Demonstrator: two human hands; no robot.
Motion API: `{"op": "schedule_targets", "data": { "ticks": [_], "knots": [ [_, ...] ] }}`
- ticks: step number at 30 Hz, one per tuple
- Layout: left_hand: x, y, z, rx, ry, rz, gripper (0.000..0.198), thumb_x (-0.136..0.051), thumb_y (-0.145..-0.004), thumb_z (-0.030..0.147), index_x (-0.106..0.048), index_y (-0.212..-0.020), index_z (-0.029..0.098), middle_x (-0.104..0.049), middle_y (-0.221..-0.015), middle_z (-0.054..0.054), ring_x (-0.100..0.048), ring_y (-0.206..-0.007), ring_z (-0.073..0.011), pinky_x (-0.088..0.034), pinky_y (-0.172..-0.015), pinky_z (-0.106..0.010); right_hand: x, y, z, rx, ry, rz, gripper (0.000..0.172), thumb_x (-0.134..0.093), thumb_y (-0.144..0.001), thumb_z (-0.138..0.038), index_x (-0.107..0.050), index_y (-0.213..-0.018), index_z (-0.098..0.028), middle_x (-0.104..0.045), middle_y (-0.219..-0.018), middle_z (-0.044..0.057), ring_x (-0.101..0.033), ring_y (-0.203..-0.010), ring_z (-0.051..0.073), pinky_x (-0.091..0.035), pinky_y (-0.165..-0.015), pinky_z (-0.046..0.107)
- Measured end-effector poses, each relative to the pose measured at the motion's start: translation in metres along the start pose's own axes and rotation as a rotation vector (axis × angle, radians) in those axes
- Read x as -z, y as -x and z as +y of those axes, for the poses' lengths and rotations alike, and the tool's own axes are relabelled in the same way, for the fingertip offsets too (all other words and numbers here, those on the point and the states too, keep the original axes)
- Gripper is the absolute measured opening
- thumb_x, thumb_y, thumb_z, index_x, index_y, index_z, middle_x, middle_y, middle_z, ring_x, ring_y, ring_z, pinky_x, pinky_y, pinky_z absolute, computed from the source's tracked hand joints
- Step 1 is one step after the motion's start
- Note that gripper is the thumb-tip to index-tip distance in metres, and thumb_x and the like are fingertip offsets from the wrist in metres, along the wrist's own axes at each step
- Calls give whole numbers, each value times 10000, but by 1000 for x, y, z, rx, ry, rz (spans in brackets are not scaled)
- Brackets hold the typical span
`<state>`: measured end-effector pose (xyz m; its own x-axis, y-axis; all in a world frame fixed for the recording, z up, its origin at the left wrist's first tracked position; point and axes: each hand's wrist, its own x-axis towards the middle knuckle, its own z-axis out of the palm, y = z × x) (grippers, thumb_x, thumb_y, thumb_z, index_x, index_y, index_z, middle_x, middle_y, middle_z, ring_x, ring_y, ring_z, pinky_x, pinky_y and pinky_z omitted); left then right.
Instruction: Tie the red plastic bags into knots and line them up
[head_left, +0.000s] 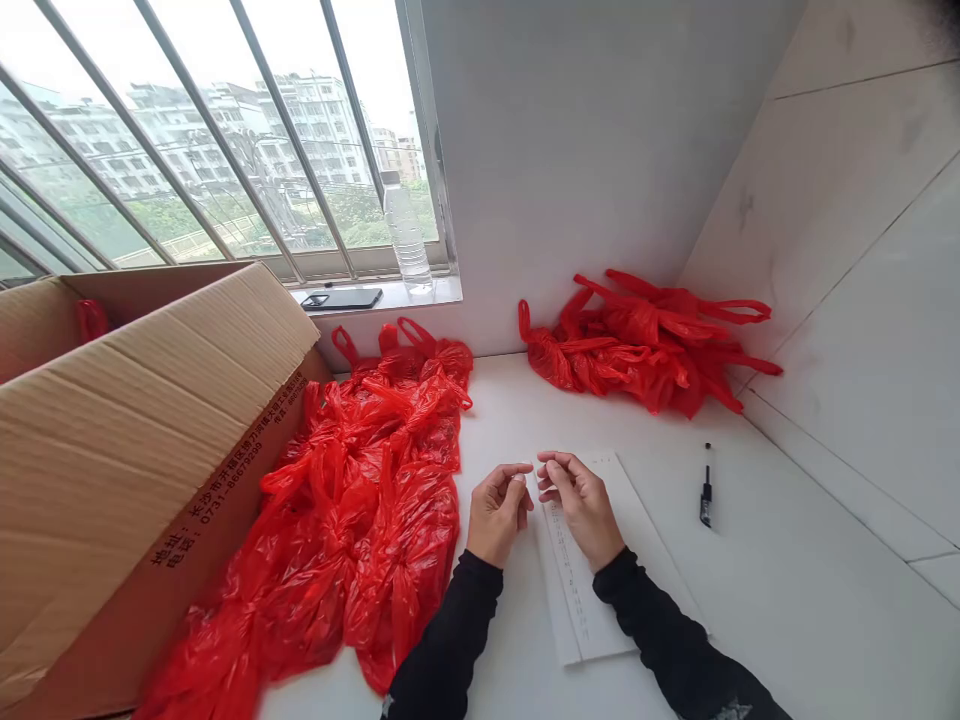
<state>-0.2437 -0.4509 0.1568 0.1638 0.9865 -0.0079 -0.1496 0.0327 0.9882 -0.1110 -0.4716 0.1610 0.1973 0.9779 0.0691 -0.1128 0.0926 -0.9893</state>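
My left hand [501, 510] and my right hand [582, 505] face each other above the white surface, their fingertips close together but apart. Each hand is closed, thumb curled toward the fingers as in a pinch; whatever they hold, if anything, is too small to make out. Beneath my right hand lies a sheet of paper [622, 560] with a column of small handwritten marks along its left side. To the right of the paper is a black-and-clear pen [706, 495]. Knotted red plastic bags [360, 480] lie in a heap left of my left hand.
A large open cardboard box [157, 400] stands at the left, with red plastic inside. More red bags [645, 340] are piled against the back wall. On the sill of the barred window are a phone [341, 299] and a clear water bottle [407, 240]. A tiled wall [862, 300] bounds the right.
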Motion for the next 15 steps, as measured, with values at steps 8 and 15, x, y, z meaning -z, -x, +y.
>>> {"op": "schedule_targets", "data": {
  "ticks": [8,15],
  "knots": [
    [5,-1,4,30,133,-66,348,-638,-843,446,-689,-1012,146,-573,-561,34,-417,-371,-56,-260,-365,-187,25,-63,-19,51,419,70,411,-577,-863,-447,-633,-1179,-190,-651,-1018,86,-648,-837,208,-584,-675,351],
    [8,-7,-3,-6,183,-70,359,-648,-831,463,-700,-995,148,-565,-548,31,-406,-367,-64,-259,-355,-195,12,-167,-22,196,694,304,372,-602,-789,-221,-697,-1141,-148,-581,-1266,161,-630,-790,183,-442,-1036,457]
  ]
}}
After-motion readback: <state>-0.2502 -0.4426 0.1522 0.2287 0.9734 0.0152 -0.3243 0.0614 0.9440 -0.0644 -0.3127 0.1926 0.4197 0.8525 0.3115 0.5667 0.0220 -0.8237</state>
